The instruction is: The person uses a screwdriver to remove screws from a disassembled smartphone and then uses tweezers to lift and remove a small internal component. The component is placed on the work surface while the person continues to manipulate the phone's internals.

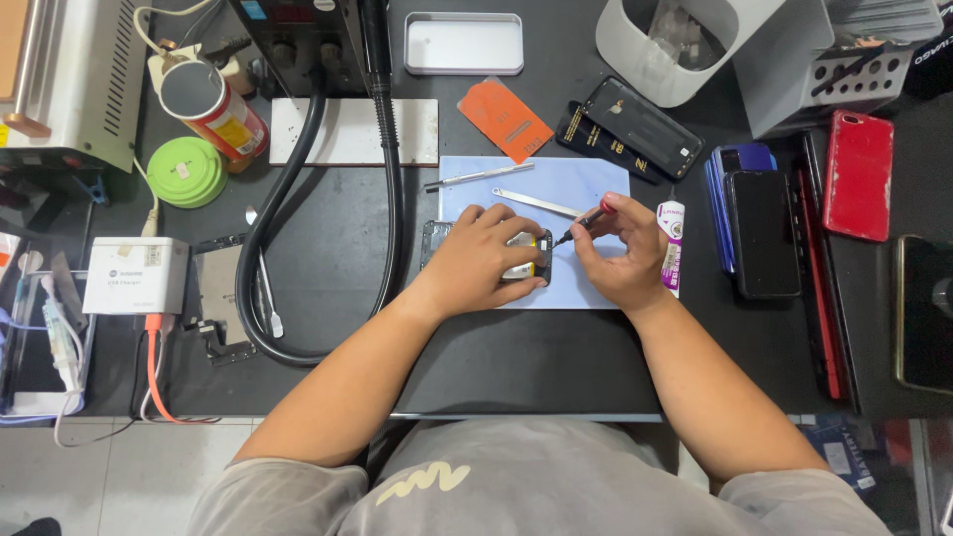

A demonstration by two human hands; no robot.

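My left hand (479, 260) lies flat over an opened phone (436, 238) on a light blue mat (581, 179), pressing it down; most of the phone is hidden under the fingers. My right hand (620, 253) pinches a small black screwdriver with a red cap (586, 224), its tip pointing left onto the phone's right edge. Two metal tweezers (478, 178) lie on the mat just beyond my hands.
A white glue tube (672, 245) lies right of my right hand. Several phones (760, 230) and a red phone (858, 175) sit at right. A thick black hose (260, 238), a white charger box (136, 275), a green round tin (186, 171) and an orange card (504, 119) lie around.
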